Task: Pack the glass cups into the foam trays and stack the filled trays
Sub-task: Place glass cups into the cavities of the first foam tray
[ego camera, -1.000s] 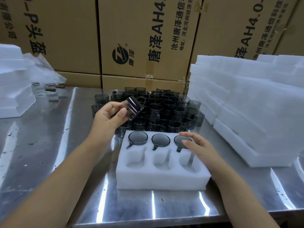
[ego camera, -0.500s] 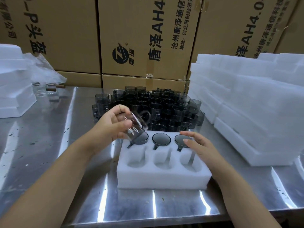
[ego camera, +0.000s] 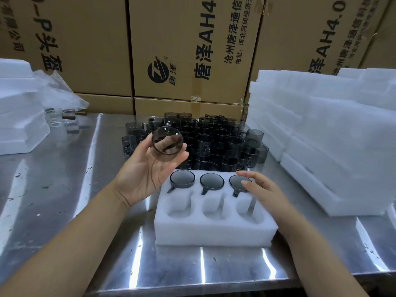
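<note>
Left hand (ego camera: 147,170) is gripping a glass cup (ego camera: 167,141), its axis pointing toward the camera; right hand (ego camera: 263,189), fingers straight, is resting on the foam tray (ego camera: 214,230).

Three near pockets of the foam tray (ego camera: 214,232) lie open from above; cups (ego camera: 212,181) fill its far row (the right hand (ego camera: 264,189) rests there); foam stacks (ego camera: 332,151) wall off the right.

Desk (ego camera: 53,200): polished steel, filling the lower frame, bright light streaks near the bottom edge, dark specks at left.
Cardboard cartons (ego camera: 182,28): brown, stacked across the top, black print, round logo (ego camera: 158,70).
Clear plastic bag (ego camera: 60,91): crumpled, upper left.
</note>
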